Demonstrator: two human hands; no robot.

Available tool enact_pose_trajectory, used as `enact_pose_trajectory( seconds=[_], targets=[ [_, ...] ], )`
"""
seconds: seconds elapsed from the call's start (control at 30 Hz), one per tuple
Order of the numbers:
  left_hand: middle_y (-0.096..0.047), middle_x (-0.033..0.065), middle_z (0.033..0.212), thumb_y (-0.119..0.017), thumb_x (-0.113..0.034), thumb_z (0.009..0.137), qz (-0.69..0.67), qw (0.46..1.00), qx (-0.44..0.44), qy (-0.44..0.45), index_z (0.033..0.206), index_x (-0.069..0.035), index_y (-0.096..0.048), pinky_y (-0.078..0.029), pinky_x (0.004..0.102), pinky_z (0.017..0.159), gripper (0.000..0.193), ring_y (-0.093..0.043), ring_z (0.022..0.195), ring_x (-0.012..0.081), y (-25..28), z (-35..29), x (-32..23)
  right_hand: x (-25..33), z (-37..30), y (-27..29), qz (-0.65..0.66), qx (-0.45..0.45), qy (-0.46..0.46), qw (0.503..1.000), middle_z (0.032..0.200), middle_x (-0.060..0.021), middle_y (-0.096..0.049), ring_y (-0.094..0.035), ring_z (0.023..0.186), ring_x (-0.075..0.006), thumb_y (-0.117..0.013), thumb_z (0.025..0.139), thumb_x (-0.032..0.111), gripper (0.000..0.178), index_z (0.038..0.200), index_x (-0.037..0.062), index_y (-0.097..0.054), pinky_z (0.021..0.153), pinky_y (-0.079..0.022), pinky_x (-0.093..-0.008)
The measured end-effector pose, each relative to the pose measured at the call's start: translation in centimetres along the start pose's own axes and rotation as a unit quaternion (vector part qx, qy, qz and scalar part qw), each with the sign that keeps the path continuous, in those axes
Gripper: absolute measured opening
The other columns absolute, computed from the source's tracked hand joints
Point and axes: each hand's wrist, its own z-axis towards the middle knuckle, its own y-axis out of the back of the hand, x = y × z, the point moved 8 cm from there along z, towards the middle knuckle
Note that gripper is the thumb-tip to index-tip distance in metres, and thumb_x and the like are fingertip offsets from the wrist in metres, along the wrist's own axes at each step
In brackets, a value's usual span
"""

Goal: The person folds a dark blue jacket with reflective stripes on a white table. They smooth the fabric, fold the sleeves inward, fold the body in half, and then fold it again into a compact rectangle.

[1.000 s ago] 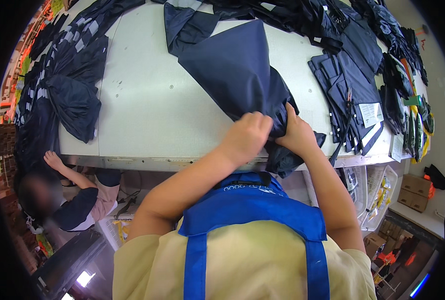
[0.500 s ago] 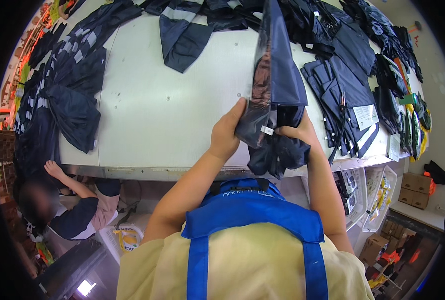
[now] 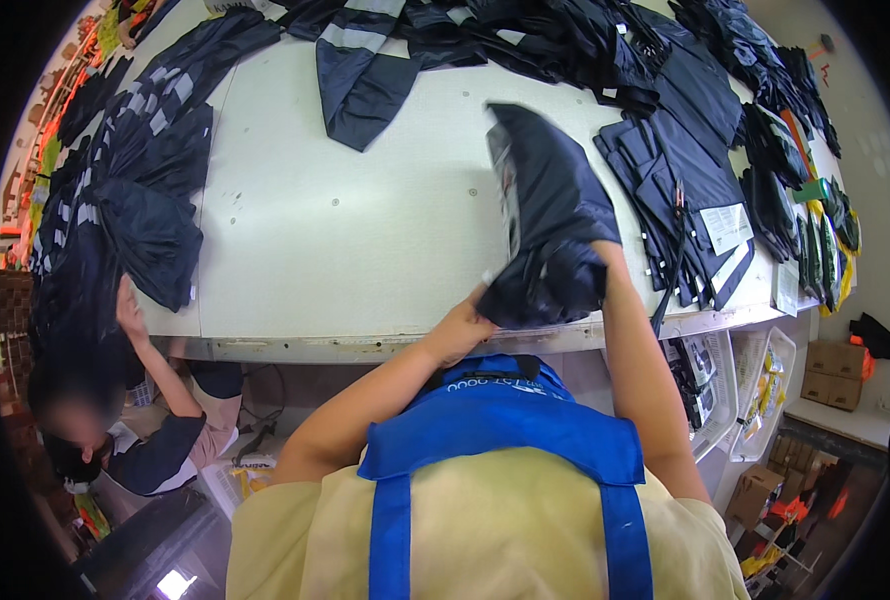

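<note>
A dark navy fabric bundle, with a shiny strip along its left side, is held up over the near edge of the table, slightly blurred. Its lower end is bunched and crumpled. My left hand is closed at the bundle's lower left corner, its fingertips partly covered by cloth. On the other side my right hand grips the bundle from the right, most of its fingers hidden by folds. To the right lies a stack of flat dark fabric pieces with white tags, a white printed sheet and a red-handled tool.
On the white table, dark garments with grey patches pile up at the left, others along the far side. A co-worker sits at the left, one hand on the cloth. White baskets stand below the right edge.
The bundle has tipped lower and folded over; its upper end no longer reaches the far garments. My left hand has dropped from its side to its lower corner. The co-worker's hand has shifted.
</note>
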Motion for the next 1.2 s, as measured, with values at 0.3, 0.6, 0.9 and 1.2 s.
enact_pose_trajectory(
  seconds=[0.3,0.6,0.9,1.2],
  targets=[
    [-0.048,0.0089,0.133,-0.064,-0.043,0.087,-0.217,0.971,0.013,0.102,0.139,-0.005,-0.036,-0.037,0.0361,0.103,0.07,-0.044,0.125,0.024,-0.2,2.4,1.3,15.4,-5.4,-0.7,-0.127,0.016,0.109,0.986,0.145,-0.0185,-0.038,-0.033,0.136,-0.0323,-0.051,0.092,0.019,0.054,0.141,0.0041,-0.037,0.111,-0.027,-0.0372],
    [-0.035,0.0175,0.14,-0.075,-0.005,0.069,-0.074,0.987,-0.144,-0.024,0.144,-0.001,-0.013,-0.03,0.0338,0.108,0.098,-0.038,0.13,0.0284,1.4,5.9,-0.7,13.5,-2.6,0.0,-0.256,0.183,0.068,0.947,0.136,-0.0214,-0.047,-0.043,0.128,-0.0336,-0.047,0.086,0.008,0.047,0.132,0.0011,-0.048,0.106,-0.035,-0.036],
    [-0.023,0.0138,0.149,-0.076,-0.014,0.074,-0.136,0.984,-0.11,0.019,0.15,-0.012,0.001,-0.027,0.0363,0.111,0.107,-0.027,0.137,0.0269,-0.1,4.3,-2.1,11.0,-1.4,-1.4,-0.172,0.199,0.097,0.96,0.148,-0.0165,-0.035,-0.034,0.136,-0.0295,-0.042,0.095,0.026,0.051,0.14,0.0017,-0.04,0.112,-0.027,-0.0352],
    [-0.015,0.011,0.153,-0.076,-0.01,0.071,-0.074,0.994,-0.074,0.036,0.151,-0.016,0.007,-0.022,0.0357,0.113,0.115,-0.019,0.141,0.0252,1.5,5.0,-3.9,11.9,0.4,-4.0,0.09,0.092,0.075,0.989,0.145,-0.0179,-0.038,-0.033,0.136,-0.0311,-0.047,0.094,0.027,0.051,0.139,0.0047,-0.042,0.112,-0.026,-0.038]
  ],
)
